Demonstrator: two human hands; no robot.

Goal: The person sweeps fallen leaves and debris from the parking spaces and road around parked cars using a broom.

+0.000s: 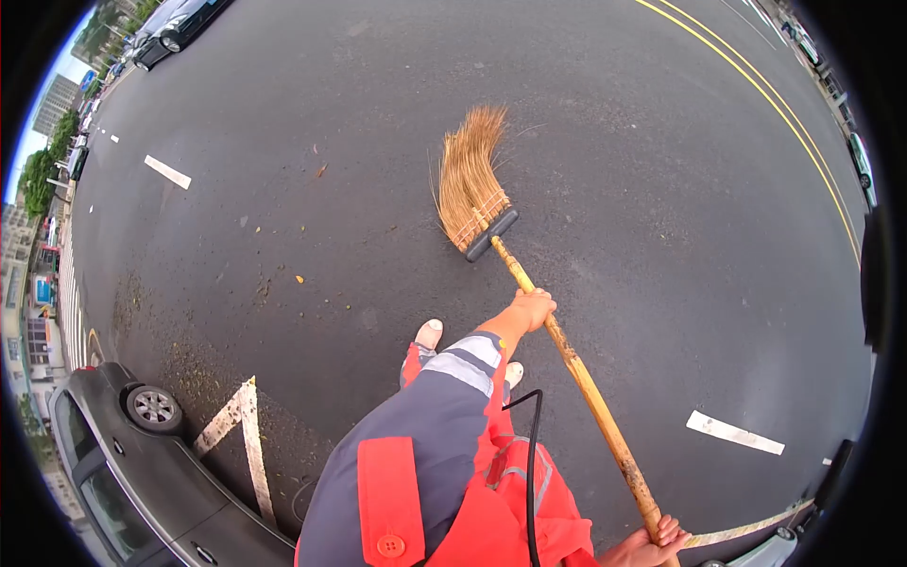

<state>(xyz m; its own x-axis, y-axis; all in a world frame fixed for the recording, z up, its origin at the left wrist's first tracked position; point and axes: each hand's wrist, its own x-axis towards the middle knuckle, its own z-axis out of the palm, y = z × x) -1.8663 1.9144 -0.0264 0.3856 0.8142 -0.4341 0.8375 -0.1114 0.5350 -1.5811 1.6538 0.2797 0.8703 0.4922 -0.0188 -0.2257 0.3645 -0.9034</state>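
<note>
Two hands (535,309) on one broom (570,355)

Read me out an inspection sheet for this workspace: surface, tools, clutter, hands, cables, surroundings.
Surface: dark asphalt road with painted markings.
Job's things: straw broom with a long handle.
Clutter: scattered debris near the grey car; small yellow bit.
Hands: left hand closed around the handle nearer the bristles; right hand closed around it lower down.
Cables: black cable over the red clothing.
Surroundings: grey car close by; dark car farther off.
</note>
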